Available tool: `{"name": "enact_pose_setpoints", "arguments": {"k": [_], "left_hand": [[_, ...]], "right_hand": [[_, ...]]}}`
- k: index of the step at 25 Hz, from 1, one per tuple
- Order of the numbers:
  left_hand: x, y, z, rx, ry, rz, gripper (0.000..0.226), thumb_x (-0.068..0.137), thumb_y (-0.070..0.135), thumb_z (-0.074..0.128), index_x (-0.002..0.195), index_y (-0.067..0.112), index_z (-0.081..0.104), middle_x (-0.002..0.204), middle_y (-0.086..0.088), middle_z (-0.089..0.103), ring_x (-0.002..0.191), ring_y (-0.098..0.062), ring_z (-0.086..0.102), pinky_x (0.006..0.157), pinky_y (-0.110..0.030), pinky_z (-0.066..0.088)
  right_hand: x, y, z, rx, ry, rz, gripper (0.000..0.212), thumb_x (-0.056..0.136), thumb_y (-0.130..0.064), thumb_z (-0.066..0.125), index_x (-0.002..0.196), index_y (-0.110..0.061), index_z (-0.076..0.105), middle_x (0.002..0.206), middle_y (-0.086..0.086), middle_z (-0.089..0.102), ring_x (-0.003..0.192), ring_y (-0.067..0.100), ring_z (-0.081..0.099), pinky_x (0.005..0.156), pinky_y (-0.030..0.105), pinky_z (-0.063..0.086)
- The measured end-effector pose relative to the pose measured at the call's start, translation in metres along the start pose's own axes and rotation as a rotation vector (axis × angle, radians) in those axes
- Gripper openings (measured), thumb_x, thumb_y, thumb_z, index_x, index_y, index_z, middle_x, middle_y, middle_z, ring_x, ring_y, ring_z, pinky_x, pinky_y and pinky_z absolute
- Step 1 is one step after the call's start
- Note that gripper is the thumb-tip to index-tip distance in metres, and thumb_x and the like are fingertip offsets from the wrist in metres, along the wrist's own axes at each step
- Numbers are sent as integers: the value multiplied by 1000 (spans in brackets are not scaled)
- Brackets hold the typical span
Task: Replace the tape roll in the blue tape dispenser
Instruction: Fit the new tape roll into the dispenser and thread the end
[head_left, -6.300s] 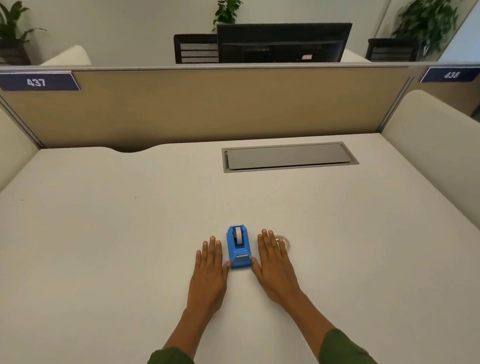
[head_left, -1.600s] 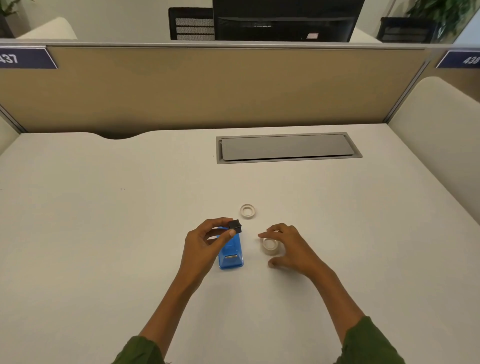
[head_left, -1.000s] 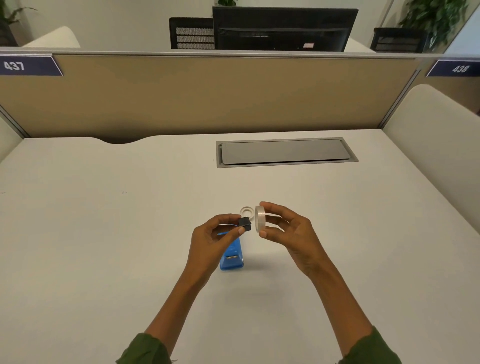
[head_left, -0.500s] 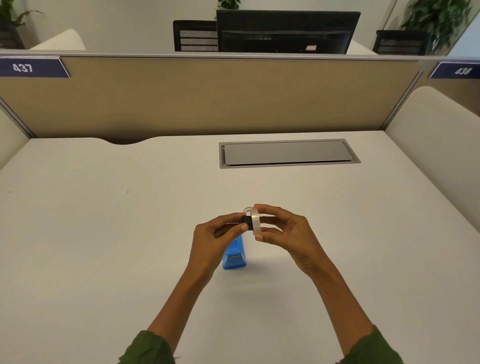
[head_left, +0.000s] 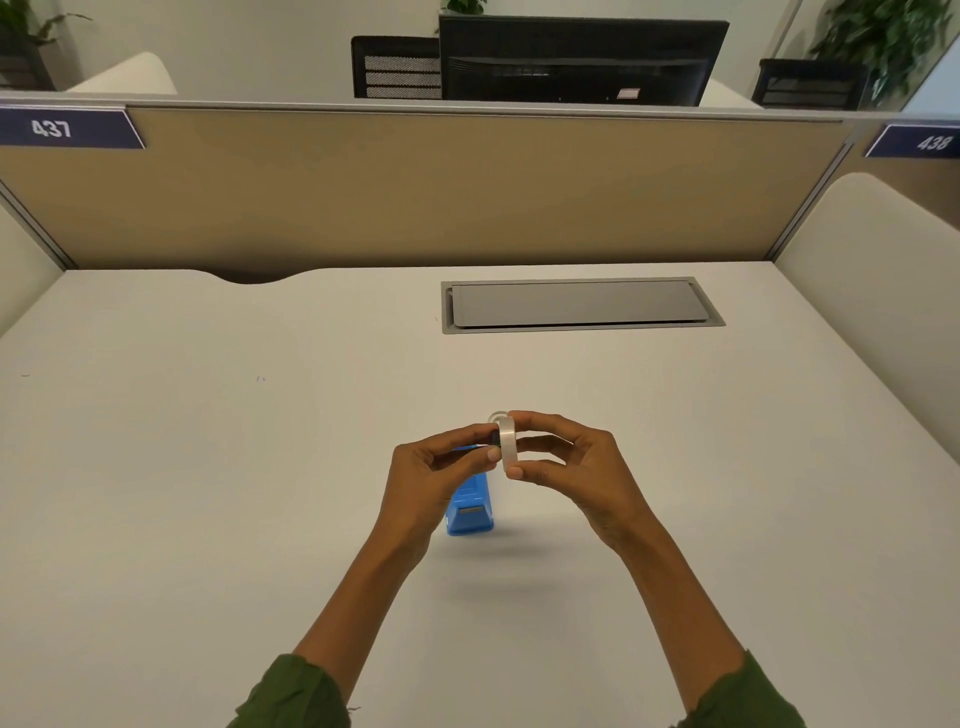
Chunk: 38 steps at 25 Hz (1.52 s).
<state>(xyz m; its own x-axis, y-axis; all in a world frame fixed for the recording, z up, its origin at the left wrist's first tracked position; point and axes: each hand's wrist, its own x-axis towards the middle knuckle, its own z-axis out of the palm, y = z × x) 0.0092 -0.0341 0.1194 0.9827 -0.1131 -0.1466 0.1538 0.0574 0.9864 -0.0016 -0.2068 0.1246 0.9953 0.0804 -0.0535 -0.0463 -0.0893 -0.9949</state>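
The blue tape dispenser (head_left: 470, 506) stands on the white desk (head_left: 208, 467), partly hidden under my hands. My right hand (head_left: 566, 467) pinches a clear tape roll (head_left: 508, 441) on edge above the dispenser. My left hand (head_left: 434, 470) holds the small black spool core (head_left: 495, 440) against the roll's left side; only a sliver of the core shows. The old, nearly spent roll (head_left: 496, 415) lies flat on the desk just behind my fingers, mostly hidden.
A grey cable-port lid (head_left: 579, 304) is set into the desk farther back. A tan partition (head_left: 415, 192) closes the far edge, and padded side panels (head_left: 883, 291) flank the desk. A black monitor (head_left: 576, 60) stands beyond the partition.
My right hand lifted the clear roll off the desk and brought it to the black core in my left hand; the core has since gone almost fully into the roll.
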Motion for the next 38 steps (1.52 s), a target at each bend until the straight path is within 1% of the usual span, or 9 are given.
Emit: {"name": "enact_pose_setpoints", "arguments": {"k": [7, 11, 15, 20, 26, 29, 32, 35, 38], "left_hand": [[3, -2, -5, 50, -34, 16, 23, 77, 11, 69, 100, 10, 71, 102, -8, 71, 93, -18, 68, 76, -13, 53], [0, -6, -15, 62, -46, 8, 21, 77, 10, 69, 97, 13, 72, 101, -4, 72, 92, -14, 68, 82, -24, 53], [-2, -7, -25, 95, -12, 23, 19, 75, 13, 71, 93, 17, 74, 97, -1, 74, 92, -15, 68, 89, -35, 52], [6, 4, -30, 94, -7, 61, 20, 75, 10, 71, 94, 15, 73, 99, -6, 74, 94, -18, 69, 91, -40, 53], [22, 5, -32, 147, 23, 99, 24, 76, 15, 71, 100, 13, 71, 105, -9, 71, 97, -21, 67, 92, -43, 52], [21, -7, -32, 173, 39, 78, 22, 75, 15, 72, 97, 15, 72, 103, -6, 72, 97, -18, 67, 92, -41, 52], [21, -20, -32, 213, 73, 81, 20, 74, 15, 73, 95, 15, 73, 100, -3, 73, 93, -12, 68, 88, -31, 52], [24, -29, -30, 304, 98, 113, 21, 74, 13, 74, 94, 12, 72, 96, -4, 74, 86, -8, 69, 77, -14, 52], [26, -39, -27, 386, 87, 137, 19, 75, 7, 72, 93, 8, 71, 94, -5, 71, 83, -11, 70, 77, -16, 55]], "right_hand": [[0, 2, 4, -17, 0, -15, 44, 68, -8, 79, 108, -21, 66, 111, -1, 69, 96, 10, 66, 78, 21, 55], [4, 8, 14, -123, 27, -50, 47, 64, -12, 82, 107, -21, 68, 110, -1, 66, 83, 12, 63, 76, 25, 55], [4, 7, 24, -79, 1, -25, 49, 67, -5, 79, 111, -19, 65, 108, -1, 68, 83, 15, 67, 81, 30, 58], [17, -6, 19, -138, -33, -78, 32, 75, -4, 72, 103, -19, 67, 101, -1, 71, 85, 12, 70, 80, 22, 56], [40, -9, 23, -296, 43, -178, 28, 73, -7, 75, 99, -16, 70, 92, -4, 70, 78, 8, 69, 75, 18, 56], [42, 3, 26, -316, 34, -150, 29, 73, -7, 76, 100, -14, 69, 92, -2, 70, 75, 5, 68, 73, 15, 54], [42, 14, 28, -318, -25, -101, 42, 75, -7, 73, 113, -20, 61, 102, -1, 68, 80, 5, 67, 73, 12, 53], [42, 25, 27, -344, -106, -72, 54, 72, -7, 77, 121, -21, 58, 110, 4, 65, 89, 15, 67, 82, 23, 56], [42, 38, 30, -398, -102, -62, 52, 69, -7, 79, 116, -18, 62, 109, 8, 66, 86, 13, 67, 82, 21, 56]]}}
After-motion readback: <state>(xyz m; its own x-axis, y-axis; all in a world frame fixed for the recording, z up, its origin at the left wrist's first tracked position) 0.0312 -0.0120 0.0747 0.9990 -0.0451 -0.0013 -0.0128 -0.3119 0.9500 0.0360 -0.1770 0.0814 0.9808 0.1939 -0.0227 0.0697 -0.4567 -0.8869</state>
